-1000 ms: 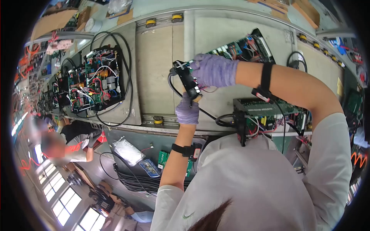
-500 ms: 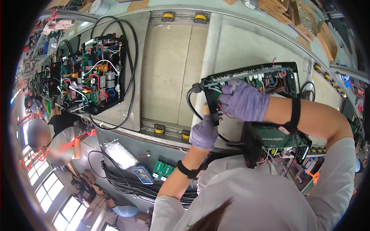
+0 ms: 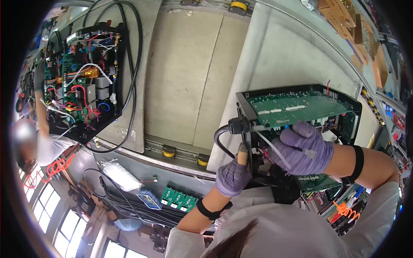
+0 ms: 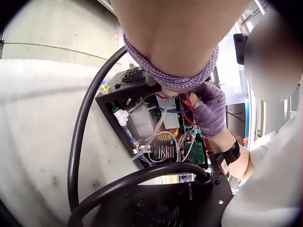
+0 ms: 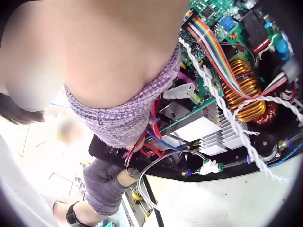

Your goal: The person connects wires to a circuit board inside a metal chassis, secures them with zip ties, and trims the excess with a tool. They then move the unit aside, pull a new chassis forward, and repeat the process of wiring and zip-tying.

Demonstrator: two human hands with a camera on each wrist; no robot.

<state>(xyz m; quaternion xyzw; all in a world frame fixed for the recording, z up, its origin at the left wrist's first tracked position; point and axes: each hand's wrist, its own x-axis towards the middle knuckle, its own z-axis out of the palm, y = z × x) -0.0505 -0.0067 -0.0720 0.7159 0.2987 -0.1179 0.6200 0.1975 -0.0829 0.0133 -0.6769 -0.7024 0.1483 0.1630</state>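
Note:
In the head view, a black-framed electronics unit (image 3: 301,107) stands tilted on the work surface, with a green board on top. My gloved left hand (image 3: 233,177) grips the lower part of its end panel, beside a thick black cable (image 3: 218,137). My gloved right hand (image 3: 305,148) reaches into the unit's open side with bent fingers. The right wrist view shows red wires (image 5: 154,150) at its fingertips, pinched there; the glove covers part of the hold. The left hand (image 5: 105,187) is close by, at the panel edge. A white cable tie (image 3: 275,150) crosses the right glove.
Another open unit (image 3: 88,81) with a looped black cable (image 3: 140,51) lies at the left. A second green board (image 3: 318,182) is below the right forearm. Green boards (image 3: 178,198), a plastic bag (image 3: 122,174) and coiled cables (image 3: 129,210) lie on the lower bench. Another person (image 3: 56,150) is at far left.
The unit has been turned and tipped so its green board faces up, and appears nearer. Both hands have shifted right and down with it; the right hand is further inside.

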